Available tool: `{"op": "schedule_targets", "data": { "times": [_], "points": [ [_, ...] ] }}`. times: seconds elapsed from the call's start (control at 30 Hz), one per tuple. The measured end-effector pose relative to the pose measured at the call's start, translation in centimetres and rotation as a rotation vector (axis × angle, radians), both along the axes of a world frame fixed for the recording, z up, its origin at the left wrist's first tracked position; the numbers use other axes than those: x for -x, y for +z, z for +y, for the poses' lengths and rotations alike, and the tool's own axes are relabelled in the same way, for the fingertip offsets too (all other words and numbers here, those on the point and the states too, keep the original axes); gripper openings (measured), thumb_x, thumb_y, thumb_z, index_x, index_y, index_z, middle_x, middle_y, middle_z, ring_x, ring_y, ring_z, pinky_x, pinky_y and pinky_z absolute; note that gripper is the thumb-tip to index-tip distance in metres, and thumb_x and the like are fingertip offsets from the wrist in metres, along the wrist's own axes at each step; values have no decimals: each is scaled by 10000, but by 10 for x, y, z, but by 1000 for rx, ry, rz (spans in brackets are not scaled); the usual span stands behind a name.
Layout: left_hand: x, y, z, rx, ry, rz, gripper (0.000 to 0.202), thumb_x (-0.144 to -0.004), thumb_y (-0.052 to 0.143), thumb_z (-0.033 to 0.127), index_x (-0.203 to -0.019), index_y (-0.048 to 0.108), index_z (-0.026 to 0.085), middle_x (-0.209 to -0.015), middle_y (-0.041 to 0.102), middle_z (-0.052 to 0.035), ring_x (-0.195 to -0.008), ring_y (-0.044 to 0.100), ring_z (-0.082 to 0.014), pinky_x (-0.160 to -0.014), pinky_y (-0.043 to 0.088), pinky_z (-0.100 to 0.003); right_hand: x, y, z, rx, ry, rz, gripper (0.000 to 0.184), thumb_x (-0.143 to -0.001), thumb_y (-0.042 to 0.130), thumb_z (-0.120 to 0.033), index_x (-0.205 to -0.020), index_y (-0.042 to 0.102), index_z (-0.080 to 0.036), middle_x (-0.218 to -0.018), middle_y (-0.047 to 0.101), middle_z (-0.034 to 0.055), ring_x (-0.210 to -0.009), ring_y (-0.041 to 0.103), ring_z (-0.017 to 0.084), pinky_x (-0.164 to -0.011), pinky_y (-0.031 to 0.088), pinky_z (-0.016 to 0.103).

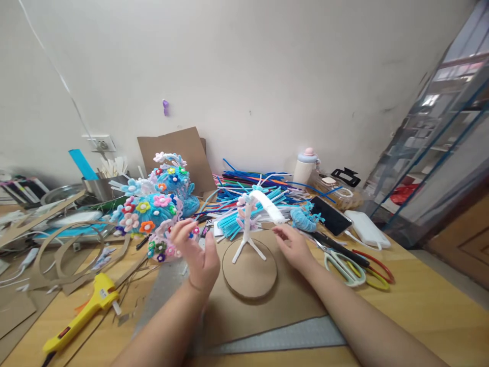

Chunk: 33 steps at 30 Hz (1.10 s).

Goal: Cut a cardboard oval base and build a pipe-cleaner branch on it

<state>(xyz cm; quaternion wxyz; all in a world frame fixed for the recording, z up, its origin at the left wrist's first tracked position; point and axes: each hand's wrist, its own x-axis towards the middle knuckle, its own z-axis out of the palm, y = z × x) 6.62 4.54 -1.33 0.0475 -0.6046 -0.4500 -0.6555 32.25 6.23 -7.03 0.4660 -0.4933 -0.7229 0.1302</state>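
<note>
A white fuzzy pipe-cleaner stand [247, 224] rises from a round cardboard disc [250, 280], its forked feet spread on the disc. Its top bends over to the right in a thick white arm, with small pastel flowers along the upright. My left hand [196, 255] is raised left of the disc, fingers apart and holding nothing. Just below the arm's free end is my right hand [296, 250], its fingers loosely stretched toward the stand with nothing visible in them; whether a fingertip touches the arm I cannot tell. Under the disc lies a larger cardboard sheet [298, 300].
Flower-covered blue yarn pieces [156, 204] stand to the left, behind a yellow glue gun [84, 313]. Pipe cleaners [233, 219] are heaped at the back. Scissors [346, 267], red-and-yellow-handled pliers [376, 275], a phone [330, 215] and blue yarn [303, 218] lie to the right.
</note>
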Motion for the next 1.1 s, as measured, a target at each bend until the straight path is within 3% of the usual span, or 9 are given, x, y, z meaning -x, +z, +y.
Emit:
{"op": "schedule_targets", "data": {
  "times": [0.07, 0.17, 0.3, 0.43, 0.57, 0.77, 0.93, 1.1],
  "points": [
    [1, -6, 10, 223, 6, 252, 258, -889, 460, 166, -1117, 580, 188, -1213, 512, -102, -1158, 449, -252, -997, 344, -461, 5, 0, -2, 50, 72, -38, 216, -826, 467, -193, -982, 615, -210, -948, 633, 66, -825, 602, 200, -738, 509, 346],
    [0, -15, 24, 506, -79, 606, 302, -837, 454, 100, -964, 670, 268, -1119, 574, -37, -1105, 466, -230, -956, 334, -407, 8, -4, -4, 140, 161, -80, 263, -831, 489, -212, -1066, 608, -216, -1034, 633, 80, -906, 606, 215, -790, 508, 373],
    [-3, -25, 38, 680, -144, 799, 259, -851, 480, 226, -916, 708, 331, -1006, 586, -32, -1025, 482, -239, -906, 327, -398, 5, -13, -3, 241, 228, -102, 348, -876, 459, -261, -1212, 541, -227, -1128, 632, 89, -1016, 600, 233, -884, 483, 424],
    [2, -32, 48, 806, -43, 842, 303, -886, 419, 328, -1027, 684, 284, -1029, 548, -86, -1046, 453, -288, -890, 322, -441, 2, -17, -3, 279, 246, -101, 356, -918, 397, -282, -1246, 529, -243, -1216, 601, 85, -1130, 551, 238, -974, 429, 452],
    [9, -30, 46, 829, -12, 843, 300, -893, 406, 309, -1035, 666, 254, -1061, 533, -99, -1056, 454, -291, -868, 344, -430, 0, -13, -4, 300, 270, -106, 361, -930, 383, -302, -1254, 535, -257, -1240, 595, 76, -1147, 545, 238, -981, 428, 456],
    [12, -20, 9, 785, -209, 910, 252, -859, 500, 268, -1068, 640, 295, -1127, 559, -45, -1056, 499, -220, -902, 372, -343, 2, -1, -14, 354, 302, -196, 489, -891, 478, -437, -1342, 468, -249, -1377, 487, 91, -1260, 442, 281, -1047, 351, 491],
    [5, -30, -14, 742, -176, 913, 407, -901, 462, 360, -1308, 467, 373, -1381, 435, -58, -1281, 351, -279, -1007, 296, -467, 24, 6, -29, 292, 153, -241, 454, -958, 285, -428, -1350, 460, -281, -1373, 491, 81, -1269, 434, 267, -1038, 349, 499],
    [-7, -46, -14, 674, -125, 956, 523, -903, 422, 473, -1404, 348, 342, -1509, 293, -56, -1377, 212, -305, -1085, 165, -546, 44, 2, -33, 209, 18, -489, 503, -935, 298, -503, -1388, 402, -312, -1511, 276, 74, -1386, 196, 342, -1054, 145, 653]
  ]
}}
